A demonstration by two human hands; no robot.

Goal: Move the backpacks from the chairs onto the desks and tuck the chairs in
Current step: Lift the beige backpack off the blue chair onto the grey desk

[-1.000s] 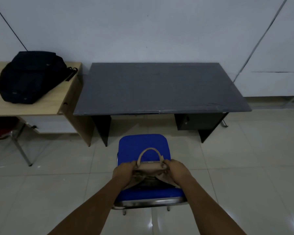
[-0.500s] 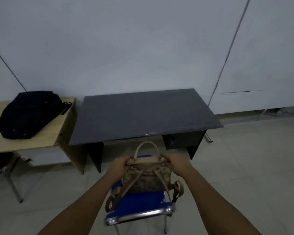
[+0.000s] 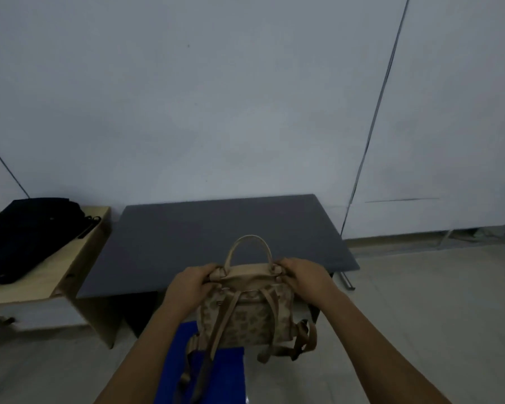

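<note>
Both hands have a closed grip on the tan patterned backpack [image 3: 242,310]: left hand [image 3: 191,284] and right hand [image 3: 302,277] on its top corners. It hangs above the blue chair [image 3: 216,374], with the dark worktop [image 3: 216,240] just beyond the grip.

Dim, flat, bluish-grey light fills the frame with no clear source and only soft shadows under the dark desk [image 3: 216,243], the black backpack [image 3: 27,237] at left losing all detail, while motion blur softens the lower edge and wall lines lean outward from wide-angle distortion.
</note>
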